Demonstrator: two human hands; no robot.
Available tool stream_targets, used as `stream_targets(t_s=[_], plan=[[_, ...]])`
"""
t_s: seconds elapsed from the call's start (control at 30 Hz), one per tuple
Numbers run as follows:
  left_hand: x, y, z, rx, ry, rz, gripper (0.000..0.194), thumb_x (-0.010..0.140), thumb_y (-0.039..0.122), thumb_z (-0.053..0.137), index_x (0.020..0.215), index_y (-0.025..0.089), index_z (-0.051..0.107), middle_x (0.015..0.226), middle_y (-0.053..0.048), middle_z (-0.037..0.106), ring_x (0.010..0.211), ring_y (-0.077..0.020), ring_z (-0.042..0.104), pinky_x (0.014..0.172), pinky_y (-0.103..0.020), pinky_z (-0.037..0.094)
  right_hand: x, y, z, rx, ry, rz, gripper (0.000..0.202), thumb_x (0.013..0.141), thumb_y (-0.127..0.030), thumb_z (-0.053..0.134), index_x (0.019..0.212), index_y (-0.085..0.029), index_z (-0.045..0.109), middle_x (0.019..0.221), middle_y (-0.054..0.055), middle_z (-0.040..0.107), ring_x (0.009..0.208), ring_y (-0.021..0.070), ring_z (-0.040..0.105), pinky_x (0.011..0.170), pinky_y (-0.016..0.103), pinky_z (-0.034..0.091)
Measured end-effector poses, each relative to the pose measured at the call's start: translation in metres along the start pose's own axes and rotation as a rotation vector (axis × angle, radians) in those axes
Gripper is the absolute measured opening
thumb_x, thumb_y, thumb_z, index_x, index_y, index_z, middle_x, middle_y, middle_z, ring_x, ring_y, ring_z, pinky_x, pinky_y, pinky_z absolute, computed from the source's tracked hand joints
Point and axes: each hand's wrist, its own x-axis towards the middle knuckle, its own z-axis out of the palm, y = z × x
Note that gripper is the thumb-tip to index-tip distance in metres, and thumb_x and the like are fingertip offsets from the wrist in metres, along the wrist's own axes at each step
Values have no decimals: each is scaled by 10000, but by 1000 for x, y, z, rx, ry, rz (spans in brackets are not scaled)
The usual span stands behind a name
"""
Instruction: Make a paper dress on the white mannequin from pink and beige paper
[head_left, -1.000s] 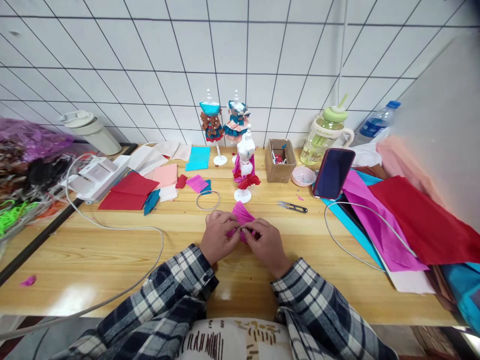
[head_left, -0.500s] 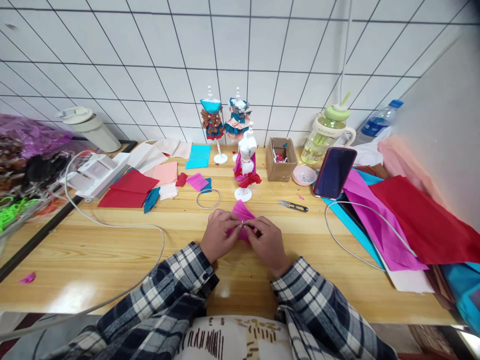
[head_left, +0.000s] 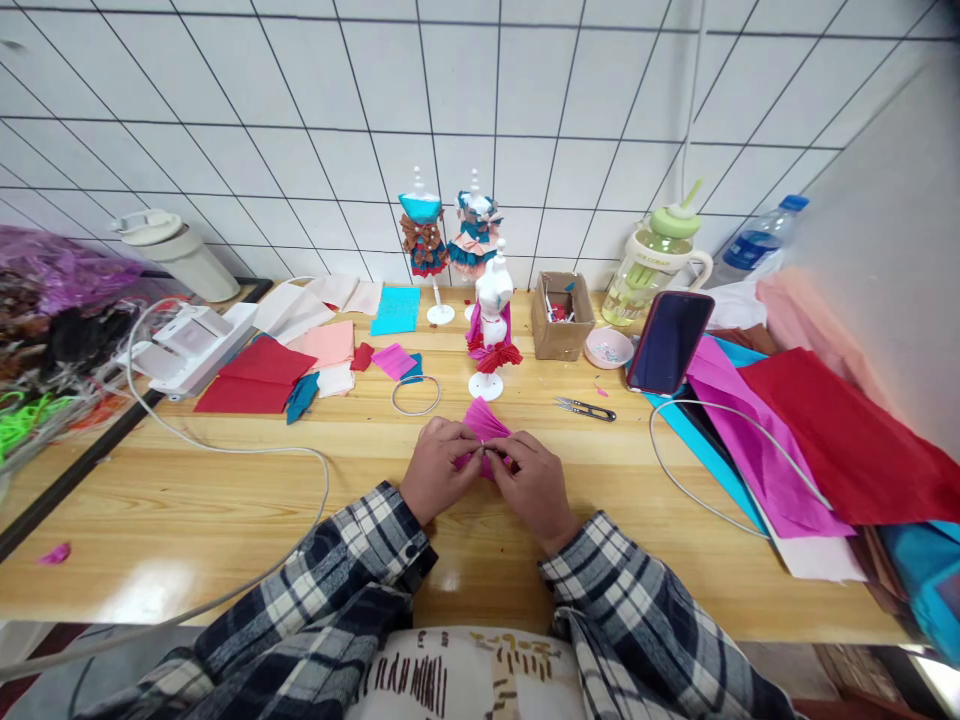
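Between my two hands is a pleated piece of magenta crepe paper (head_left: 484,415), gathered at its middle and fanned out at the far end. My left hand (head_left: 442,468) pinches its gathered middle from the left. From the right, my right hand (head_left: 534,485) pinches the same spot, thumbs almost touching. Something thin and pale shows at the pinch, too small to make out. Just beyond stands a small white mannequin (head_left: 493,300) dressed in magenta and red paper. A wire ring (head_left: 416,396) lies to the left, and thread snips (head_left: 585,409) lie to the right.
Two dressed mannequins (head_left: 424,235) stand at the back beside a cardboard box (head_left: 562,318) and a pink bowl (head_left: 608,349). A phone (head_left: 670,343) leans against a drink bottle (head_left: 637,265). Coloured paper sheets (head_left: 847,430) pile up at right; a white cable (head_left: 247,449) crosses the left.
Both hands stay in place, pinching the magenta crepe paper, with only slight finger movement. The whole view has shifted very slightly.
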Motion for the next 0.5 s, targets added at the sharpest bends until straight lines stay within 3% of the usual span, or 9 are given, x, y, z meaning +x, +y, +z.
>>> stream_targets(t_s=[0.3, 0.4, 0.5], plan=[[-1, 1, -1, -54, 15, 21, 166, 847, 277, 592, 806, 215, 741, 814, -40, 683, 786, -194, 540, 744, -370, 409, 6, 4, 6, 279, 3, 217, 74, 791, -251, 610, 770, -208, 667, 734, 4, 651, 584, 123, 539, 561, 249, 454], [0, 0, -4, -114, 4, 49, 183, 872, 268, 563, 871, 231, 742, 840, -41, 684, 810, -188, 556, 763, -368, 414, 8, 4, 4, 511, 51, 361, 82, 766, -280, 594, 784, -201, 606, 843, 24, 689, 526, 99, 518, 455, 221, 415], [1, -1, -7, -166, -35, 96, 185, 876, 248, 550, 892, 238, 734, 844, -39, 683, 817, -183, 561, 777, -369, 416, 17, 2, -12, 768, 103, 504, 155, 753, -310, 599, 730, -205, 487, 982, 58, 712, 462, 68, 510, 356, 185, 351]])
